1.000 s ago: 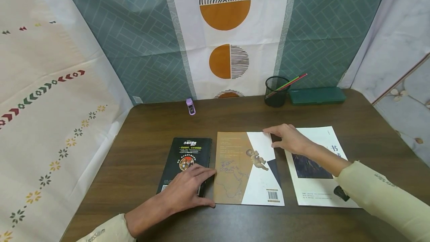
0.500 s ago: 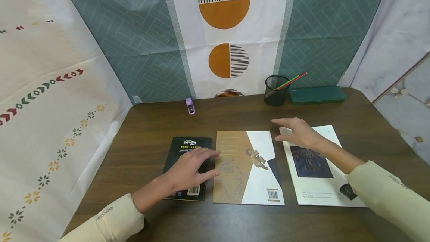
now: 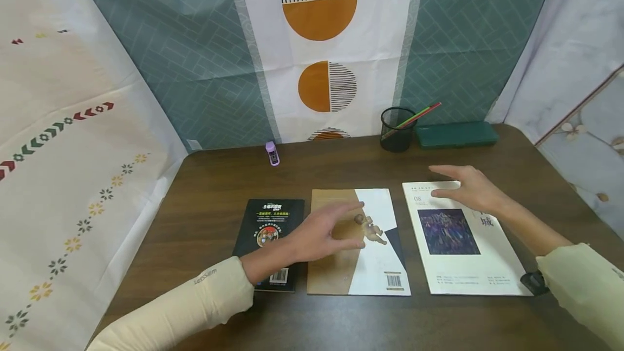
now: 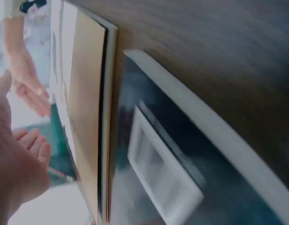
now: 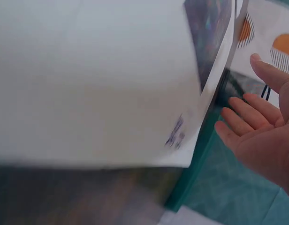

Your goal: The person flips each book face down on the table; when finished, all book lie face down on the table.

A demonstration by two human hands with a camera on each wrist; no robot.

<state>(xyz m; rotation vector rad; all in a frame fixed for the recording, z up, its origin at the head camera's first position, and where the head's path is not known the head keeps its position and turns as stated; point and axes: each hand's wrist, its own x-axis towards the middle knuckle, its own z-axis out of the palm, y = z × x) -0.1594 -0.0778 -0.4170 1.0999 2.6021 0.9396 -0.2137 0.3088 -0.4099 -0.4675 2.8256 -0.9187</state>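
Three books lie flat in a row on the brown table. At the left is a black book [image 3: 273,221], in the middle a tan and white book [image 3: 336,275], at the right a white book [image 3: 453,270] with a dark picture. My left hand [image 3: 317,234] hovers over the tan and white book, thumb and fingers spread apart, holding nothing. Above the upper part of the white book hangs my right hand [image 3: 473,188], its thumb apart from its extended fingers and nothing between them. In the right wrist view that hand [image 5: 262,117] appears beside the white book's edge.
Along the table's [image 3: 219,177] back edge stand a small purple bottle [image 3: 272,154], a black mesh pen cup [image 3: 397,137] with pencils, and a green case [image 3: 456,135]. Patterned cloths hang behind and at both sides.
My left hand has lifted from the gap between the black and middle books and moved right over the middle one. My right hand has left the middle book's corner, shifting right over the white book.
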